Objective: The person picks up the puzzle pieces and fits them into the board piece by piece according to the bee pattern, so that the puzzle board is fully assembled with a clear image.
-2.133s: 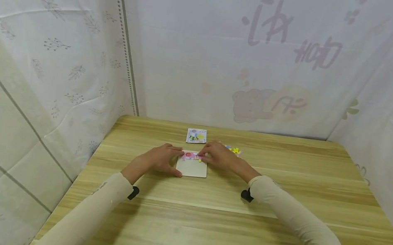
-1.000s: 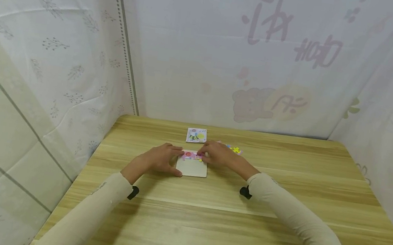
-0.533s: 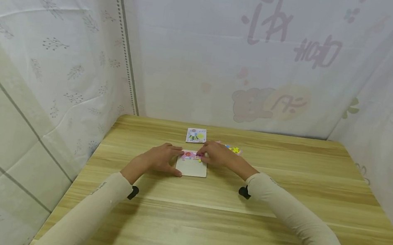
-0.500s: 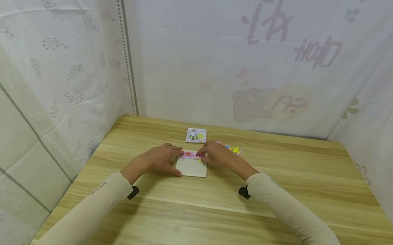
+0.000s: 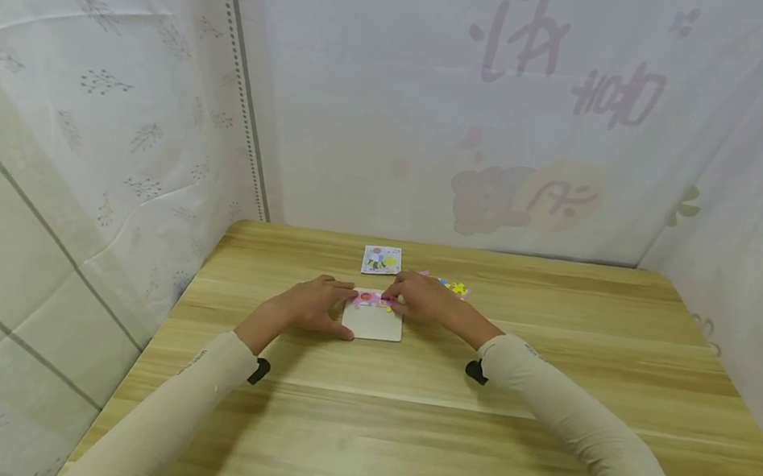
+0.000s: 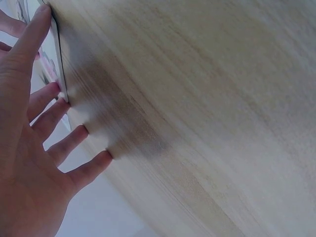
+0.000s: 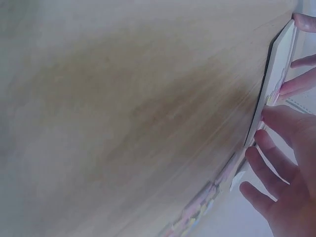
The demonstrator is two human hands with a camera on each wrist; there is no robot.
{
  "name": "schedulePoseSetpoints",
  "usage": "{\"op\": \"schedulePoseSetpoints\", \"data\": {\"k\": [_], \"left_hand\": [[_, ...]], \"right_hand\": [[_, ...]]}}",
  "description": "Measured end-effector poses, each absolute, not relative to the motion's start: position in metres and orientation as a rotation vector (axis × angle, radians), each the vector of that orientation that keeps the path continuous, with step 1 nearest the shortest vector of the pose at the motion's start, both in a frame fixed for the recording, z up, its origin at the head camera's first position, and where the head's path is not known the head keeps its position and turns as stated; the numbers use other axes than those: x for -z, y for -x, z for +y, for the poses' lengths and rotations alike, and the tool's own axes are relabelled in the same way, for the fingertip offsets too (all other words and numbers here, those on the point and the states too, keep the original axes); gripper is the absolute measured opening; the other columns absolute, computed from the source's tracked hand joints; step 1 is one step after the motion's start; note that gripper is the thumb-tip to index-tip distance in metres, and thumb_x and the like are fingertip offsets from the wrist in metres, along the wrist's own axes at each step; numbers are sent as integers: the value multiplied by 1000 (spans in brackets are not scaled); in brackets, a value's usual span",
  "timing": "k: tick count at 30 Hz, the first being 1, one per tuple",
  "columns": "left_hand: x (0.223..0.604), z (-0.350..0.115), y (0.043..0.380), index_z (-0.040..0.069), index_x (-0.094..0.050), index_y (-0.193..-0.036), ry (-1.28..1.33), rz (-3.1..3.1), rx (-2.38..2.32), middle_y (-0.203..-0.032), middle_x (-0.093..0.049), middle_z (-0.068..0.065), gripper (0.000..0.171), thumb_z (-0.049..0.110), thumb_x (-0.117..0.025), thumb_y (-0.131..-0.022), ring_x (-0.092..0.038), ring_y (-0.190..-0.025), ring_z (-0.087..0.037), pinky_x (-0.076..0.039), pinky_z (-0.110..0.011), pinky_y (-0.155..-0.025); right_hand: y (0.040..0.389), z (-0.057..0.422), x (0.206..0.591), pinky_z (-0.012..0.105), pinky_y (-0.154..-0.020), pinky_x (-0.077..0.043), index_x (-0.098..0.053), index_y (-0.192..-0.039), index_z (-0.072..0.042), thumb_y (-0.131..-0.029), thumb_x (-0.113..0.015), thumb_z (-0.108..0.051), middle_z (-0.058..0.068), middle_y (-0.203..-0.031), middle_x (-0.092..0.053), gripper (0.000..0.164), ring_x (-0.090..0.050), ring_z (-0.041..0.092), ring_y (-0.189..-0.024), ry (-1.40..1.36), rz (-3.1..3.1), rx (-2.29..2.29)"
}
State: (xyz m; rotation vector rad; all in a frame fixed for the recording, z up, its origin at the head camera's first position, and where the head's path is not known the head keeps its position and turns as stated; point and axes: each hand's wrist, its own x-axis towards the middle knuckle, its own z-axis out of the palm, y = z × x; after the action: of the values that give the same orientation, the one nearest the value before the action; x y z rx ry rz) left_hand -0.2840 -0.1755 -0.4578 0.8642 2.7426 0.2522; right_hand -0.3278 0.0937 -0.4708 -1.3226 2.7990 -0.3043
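Note:
A white puzzle board [image 5: 372, 325] lies flat on the wooden table, with pink joined pieces [image 5: 366, 298] along its far edge. My left hand [image 5: 314, 303] spans the board's left side, fingers spread and fairly straight. Its thumb touches the near left corner; in the left wrist view, the ring and little fingertips [image 6: 102, 155] reach down beside the board. At the far right corner, my right hand [image 5: 421, 294] pinches a small puzzle piece between thumb and index finger, right at the joined row. Those fingers mostly hide the piece. The other right fingers [image 7: 256, 192] spread beyond the board's edge.
A square picture card [image 5: 381, 261] with a bee lies behind the board. Loose yellow and pink puzzle pieces [image 5: 457, 288] lie behind the right hand, partly hidden by it. A printed curtain [image 5: 371, 106] hangs at the table's far edge.
The whole head view has shifted up slightly. Both hands keep their places on the board, with only slight movement of the right fingers at the far right corner.

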Motion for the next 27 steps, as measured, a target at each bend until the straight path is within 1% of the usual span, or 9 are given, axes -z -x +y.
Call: {"op": "schedulePoseSetpoints", "data": {"k": [5,9,12,18,23,27], "left_hand": [[455,-175,284,13,-48,-156,-848,2744,-274,-164,-41,-7,94,67,-76,-85,-35,-150,-36,-38,-58,-116],[455,-174,283,13,-48,-157,-833,2733,-271,-164,-41,-6,94,67,-76,-84,-35,-150,-35,-38,-58,-116],[455,-172,283,14,-49,-156,-839,2740,-270,-164,-42,-6,93,67,-76,-85,-36,-150,-35,-38,-57,-116],[458,-174,284,13,-49,-156,-864,2763,-274,-163,-43,-6,94,67,-76,-84,-37,-149,-36,-39,-56,-116],[459,-175,284,14,-49,-156,-857,2759,-292,-163,-43,-6,94,66,-77,-83,-36,-150,-36,-39,-59,-115],[459,-175,284,15,-48,-157,-843,2753,-293,-164,-42,-5,94,66,-77,-83,-35,-150,-35,-38,-59,-115]], "right_hand": [[333,95,470,32,-84,-56,-80,-112,-13,-98,-74,-17,1,-107,-73,16,-66,16,-98,1283,2791,413],[335,98,470,29,-81,-56,-79,-109,-13,-97,-75,-16,0,-104,-74,14,-66,15,-95,1280,2770,475],[336,104,468,30,-81,-56,-78,-112,-13,-98,-74,-18,1,-109,-73,15,-67,15,-96,1277,2781,485],[340,119,460,41,-85,-58,-76,-119,-6,-97,-71,-10,8,-117,-74,23,-71,25,-101,1231,2840,605],[351,132,460,41,-89,-58,-75,-123,-6,-100,-71,-14,10,-120,-72,25,-69,26,-107,1153,2882,589],[358,142,461,42,-89,-59,-73,-125,-4,-99,-72,-13,13,-119,-71,27,-69,27,-106,1117,2898,552]]}}
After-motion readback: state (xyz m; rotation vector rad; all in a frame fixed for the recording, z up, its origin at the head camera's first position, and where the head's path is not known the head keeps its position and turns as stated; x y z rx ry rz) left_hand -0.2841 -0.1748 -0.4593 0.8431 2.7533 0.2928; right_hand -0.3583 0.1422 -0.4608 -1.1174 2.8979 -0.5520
